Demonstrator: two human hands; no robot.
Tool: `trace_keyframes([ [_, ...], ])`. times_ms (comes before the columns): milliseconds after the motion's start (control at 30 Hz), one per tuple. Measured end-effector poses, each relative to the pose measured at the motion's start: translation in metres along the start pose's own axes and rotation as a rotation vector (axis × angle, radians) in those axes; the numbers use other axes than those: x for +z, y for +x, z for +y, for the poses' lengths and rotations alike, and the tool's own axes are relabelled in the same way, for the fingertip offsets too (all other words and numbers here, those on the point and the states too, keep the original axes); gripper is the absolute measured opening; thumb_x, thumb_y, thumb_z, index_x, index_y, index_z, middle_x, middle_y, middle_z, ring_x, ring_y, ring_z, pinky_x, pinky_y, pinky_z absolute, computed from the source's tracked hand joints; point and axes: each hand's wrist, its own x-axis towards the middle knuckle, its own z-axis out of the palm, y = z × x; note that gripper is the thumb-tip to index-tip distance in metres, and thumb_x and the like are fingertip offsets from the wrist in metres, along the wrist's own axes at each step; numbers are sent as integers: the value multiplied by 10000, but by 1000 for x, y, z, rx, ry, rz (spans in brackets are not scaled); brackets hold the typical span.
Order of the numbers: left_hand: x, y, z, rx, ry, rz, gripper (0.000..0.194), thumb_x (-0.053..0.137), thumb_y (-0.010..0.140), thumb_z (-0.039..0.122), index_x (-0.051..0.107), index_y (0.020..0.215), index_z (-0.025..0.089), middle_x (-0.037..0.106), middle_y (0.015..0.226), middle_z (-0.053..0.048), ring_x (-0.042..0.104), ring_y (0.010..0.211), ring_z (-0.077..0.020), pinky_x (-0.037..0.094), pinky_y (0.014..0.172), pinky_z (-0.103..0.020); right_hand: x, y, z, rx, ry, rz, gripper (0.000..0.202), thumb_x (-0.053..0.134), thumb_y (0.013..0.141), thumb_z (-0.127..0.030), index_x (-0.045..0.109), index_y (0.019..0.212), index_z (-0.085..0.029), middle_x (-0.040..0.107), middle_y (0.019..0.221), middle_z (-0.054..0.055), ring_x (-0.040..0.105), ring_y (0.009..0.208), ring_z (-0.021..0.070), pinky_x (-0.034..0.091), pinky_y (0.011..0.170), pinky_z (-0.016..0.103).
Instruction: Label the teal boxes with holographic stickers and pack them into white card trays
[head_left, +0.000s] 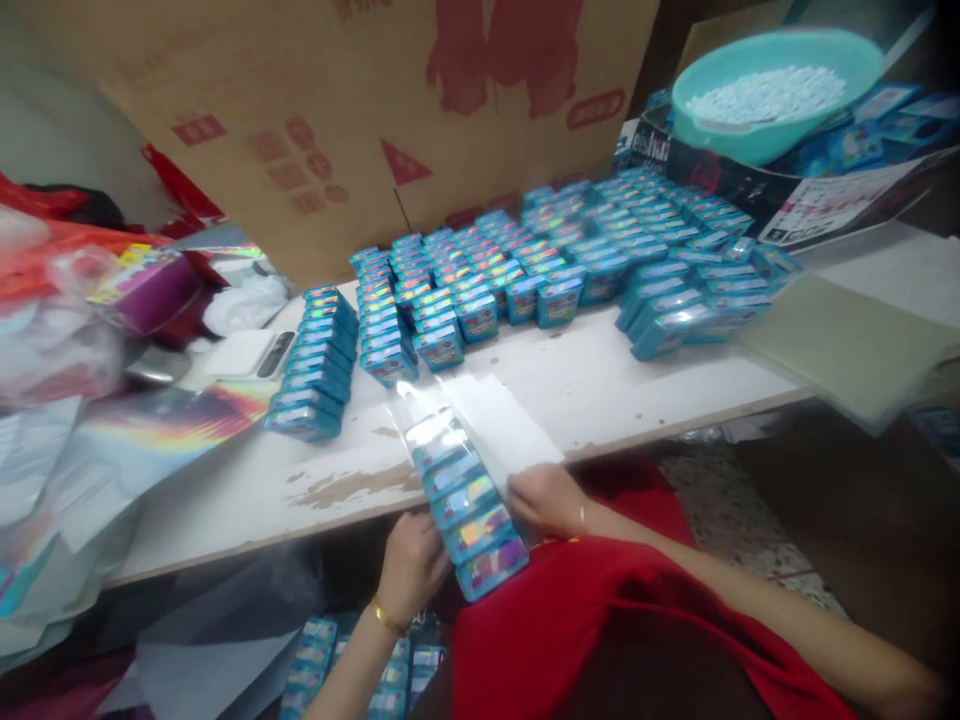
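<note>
A row of small blue boxes (469, 505) in a clear plastic wrapper (415, 405) lies slanted between my hands, its near end over the table edge by my lap and the wrapper's loose end pointing away. My left hand (411, 562) is closed at the row's lower left side, with its fingertips partly hidden against the pack. On the other side my right hand (547, 498) has curled fingers next to the pack and at the near end of a white sheet (504, 415). What those fingers pinch is hidden.
Many blue boxes (480, 315) stand in rows on the white table (577, 390), with another stack (315, 365) at left. A large carton (337, 110) rises behind. At right are a turquoise basin (750, 140) of white pieces and plastic sheets (847, 340). A white scale (247, 355) sits left.
</note>
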Motion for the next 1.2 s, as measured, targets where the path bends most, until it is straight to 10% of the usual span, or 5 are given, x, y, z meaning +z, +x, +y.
trace_keyframes([
  [200, 5, 34, -17, -241, -8, 182, 291, 383, 899, 250, 592, 704, 198, 600, 692, -63, 548, 683, -185, 407, 642, -304, -13, 41, 5, 169, -10, -38, 257, 420, 910, -269, 636, 811, -171, 704, 800, 67, 586, 681, 155, 250, 593, 275],
  [433, 28, -23, 1, -167, -77, 244, 573, 447, 872, 543, 497, 1301, 168, 576, 1224, -175, 531, 1140, -306, 415, 921, -443, -14, -7, 13, 102, 195, -11, 326, 492, 819, -279, 622, 1079, -132, 684, 958, 109, 608, 871, 213, 415, 784, 312],
  [533, 37, -29, 12, -209, -30, 266, 1003, 564, 738, 678, 194, 1488, 124, 427, 1407, -235, 424, 1276, -379, 347, 991, -509, -14, -19, 17, -1, 275, -14, 884, 622, 717, -404, 272, 1458, -74, 466, 1377, 215, 463, 1212, 310, 365, 993, 428],
  [667, 50, -16, 18, -141, -17, 302, 731, 554, 833, 487, 308, 1428, 141, 559, 1279, -190, 503, 1216, -321, 333, 1000, -483, -9, -10, 19, -121, 351, -97, 1211, 685, 665, -546, -52, 1516, -100, 181, 1547, 221, 255, 1381, 355, 273, 1074, 502],
  [1200, 67, 22, 31, -439, 4, 720, 319, 624, 778, 250, 589, 1086, 175, 671, 941, -76, 617, 892, -230, 412, 951, -443, 21, 21, 10, -32, 313, 436, 428, 528, 863, -401, 544, 1214, -157, 619, 1110, 154, 539, 1077, 309, 394, 973, 499],
])
